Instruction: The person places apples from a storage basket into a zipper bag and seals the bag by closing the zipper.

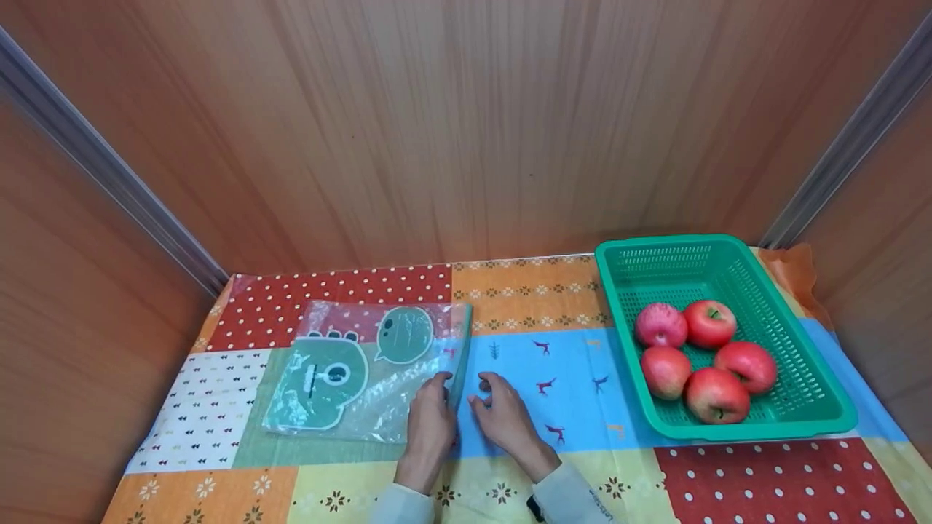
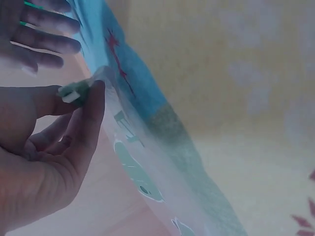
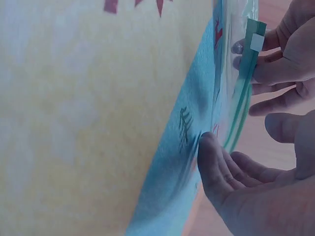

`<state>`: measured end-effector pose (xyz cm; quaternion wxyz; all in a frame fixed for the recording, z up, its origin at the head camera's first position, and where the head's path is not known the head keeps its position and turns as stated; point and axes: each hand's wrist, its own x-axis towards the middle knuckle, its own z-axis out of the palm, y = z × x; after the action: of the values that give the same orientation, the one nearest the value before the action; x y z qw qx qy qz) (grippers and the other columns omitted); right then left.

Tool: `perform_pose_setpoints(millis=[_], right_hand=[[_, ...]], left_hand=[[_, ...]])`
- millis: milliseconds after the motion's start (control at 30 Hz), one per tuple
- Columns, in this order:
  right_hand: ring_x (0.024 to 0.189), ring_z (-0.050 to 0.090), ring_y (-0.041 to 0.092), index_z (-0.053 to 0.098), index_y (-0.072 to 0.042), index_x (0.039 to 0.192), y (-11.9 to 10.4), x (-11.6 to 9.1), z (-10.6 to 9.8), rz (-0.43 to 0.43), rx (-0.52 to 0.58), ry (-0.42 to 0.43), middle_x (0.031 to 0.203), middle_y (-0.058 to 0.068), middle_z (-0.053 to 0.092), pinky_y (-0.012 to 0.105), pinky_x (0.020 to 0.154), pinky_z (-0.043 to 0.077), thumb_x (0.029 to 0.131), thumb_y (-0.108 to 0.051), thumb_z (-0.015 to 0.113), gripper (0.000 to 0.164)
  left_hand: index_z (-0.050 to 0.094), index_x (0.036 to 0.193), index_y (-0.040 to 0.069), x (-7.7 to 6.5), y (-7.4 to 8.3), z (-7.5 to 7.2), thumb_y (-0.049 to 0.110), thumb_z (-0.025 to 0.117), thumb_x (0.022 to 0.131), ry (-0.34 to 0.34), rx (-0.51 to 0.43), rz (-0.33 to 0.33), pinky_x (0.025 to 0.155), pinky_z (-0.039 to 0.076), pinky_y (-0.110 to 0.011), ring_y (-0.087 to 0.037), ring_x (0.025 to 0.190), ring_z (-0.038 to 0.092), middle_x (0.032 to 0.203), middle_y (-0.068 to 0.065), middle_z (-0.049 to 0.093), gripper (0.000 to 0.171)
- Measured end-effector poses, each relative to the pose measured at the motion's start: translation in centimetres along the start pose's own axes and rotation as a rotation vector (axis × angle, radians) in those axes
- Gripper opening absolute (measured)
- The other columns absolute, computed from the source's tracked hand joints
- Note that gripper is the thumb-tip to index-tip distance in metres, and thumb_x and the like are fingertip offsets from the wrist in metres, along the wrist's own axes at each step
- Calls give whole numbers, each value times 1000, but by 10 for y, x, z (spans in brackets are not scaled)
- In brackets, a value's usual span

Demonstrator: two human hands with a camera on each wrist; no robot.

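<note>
A clear plastic zipper bag (image 1: 389,378) with green dinosaur and speech-bubble prints lies flat at left centre in the head view. Its green zip strip (image 1: 466,327) runs along the right edge. The left hand (image 1: 429,426) pinches the near end of that strip between thumb and forefinger. Beside those fingers a small white slider (image 3: 257,43) shows in the right wrist view. Just right of the strip is the right hand (image 1: 507,422), its fingers loosely bent and thumb apart, holding nothing.
A green plastic basket (image 1: 772,432) with several red apples (image 1: 717,395) stands at the right. A patchwork-patterned cloth (image 1: 582,480) covers the table. Wood-grain panels (image 1: 473,131) close off the back and both sides. Orange material (image 1: 794,269) lies behind the basket's right corner.
</note>
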<state>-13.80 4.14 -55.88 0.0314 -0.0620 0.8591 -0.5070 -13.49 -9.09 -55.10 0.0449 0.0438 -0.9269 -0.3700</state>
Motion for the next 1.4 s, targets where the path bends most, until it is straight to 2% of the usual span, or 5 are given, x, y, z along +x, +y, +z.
perform_pose_setpoints(millis=[333, 600, 800, 1200, 1400], right_hand=[[112, 70, 41, 54, 7, 139, 3, 3, 0, 117, 109, -8, 122, 24, 68, 58, 97, 57, 105, -8, 62, 39], [82, 71, 24, 54, 9, 139, 6, 3, -6, 166, 238, -27, 113, 18, 70, 36, 69, 61, 106, -2, 57, 35], [93, 71, 25, 60, 6, 133, 8, 4, -8, 187, 214, -12, 108, 14, 74, 41, 82, 60, 103, -2, 59, 31], [80, 70, 21, 64, 9, 125, 16, 6, -10, 173, 257, 36, 95, 13, 74, 35, 70, 60, 89, 13, 62, 37], [82, 70, 20, 65, 9, 123, 18, 4, -9, 150, 249, 37, 95, 13, 74, 37, 76, 62, 88, 13, 64, 35]], left_hand=[[69, 119, -2, -9, 9, 5, -16, 65, 90, 22, -23, 69, 73, 59, -41, -21, 81, 65, 94, -12, 70, 32], [69, 119, 0, -14, 18, 7, -17, 65, 88, -27, -52, 64, 66, 54, -32, -17, 75, 59, 90, -6, 66, 36], [70, 116, 0, -17, 19, 10, -17, 67, 87, -22, -56, 87, 63, 53, -30, -15, 73, 59, 87, -4, 65, 34], [67, 123, -4, -8, 21, 12, -15, 64, 89, -123, -137, 4, 65, 56, -35, -17, 73, 59, 85, -5, 64, 36], [69, 119, -7, 2, 20, 11, -7, 68, 92, -135, -137, -17, 66, 59, -40, -21, 72, 64, 86, -9, 69, 28]])
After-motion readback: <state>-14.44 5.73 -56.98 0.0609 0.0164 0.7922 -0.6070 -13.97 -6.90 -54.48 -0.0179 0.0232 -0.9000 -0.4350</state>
